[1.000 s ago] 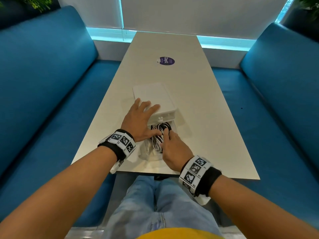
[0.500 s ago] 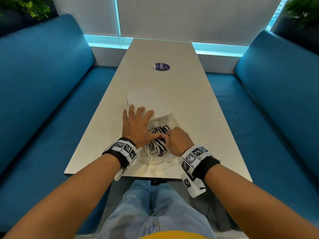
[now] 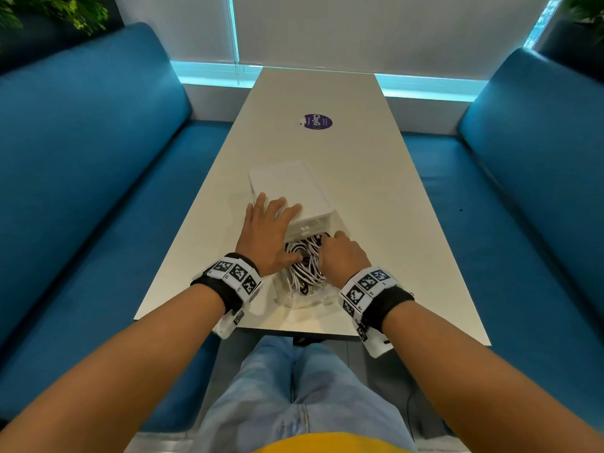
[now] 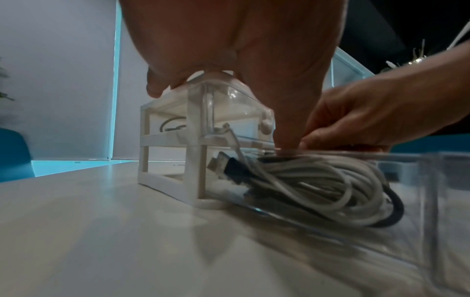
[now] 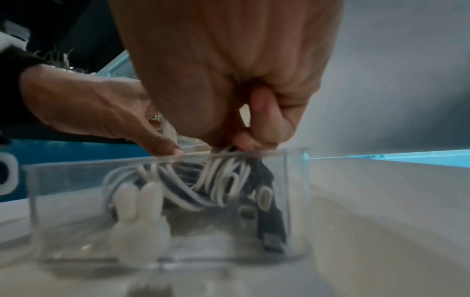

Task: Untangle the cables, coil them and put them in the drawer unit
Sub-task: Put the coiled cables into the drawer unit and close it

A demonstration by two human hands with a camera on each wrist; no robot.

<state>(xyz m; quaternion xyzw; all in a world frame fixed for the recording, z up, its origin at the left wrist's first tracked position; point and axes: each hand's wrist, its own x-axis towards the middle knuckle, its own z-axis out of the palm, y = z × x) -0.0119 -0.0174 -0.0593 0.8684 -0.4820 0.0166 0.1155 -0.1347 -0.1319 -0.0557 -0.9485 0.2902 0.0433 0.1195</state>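
The coiled cables point(image 3: 305, 261) lie in the clear drawer point(image 4: 432, 211), pulled out of the drawer unit point(image 3: 291, 188) on the table point(image 3: 376, 178). The left hand point(image 3: 269, 235) lies flat on the unit, thumb on the drawer's rim. The right hand point(image 3: 340, 256) has its grip pinched on the cables.

Left hand point(image 3: 266, 238) lies flat with fingers spread; right hand point(image 3: 340, 256) is curled, knuckles up.
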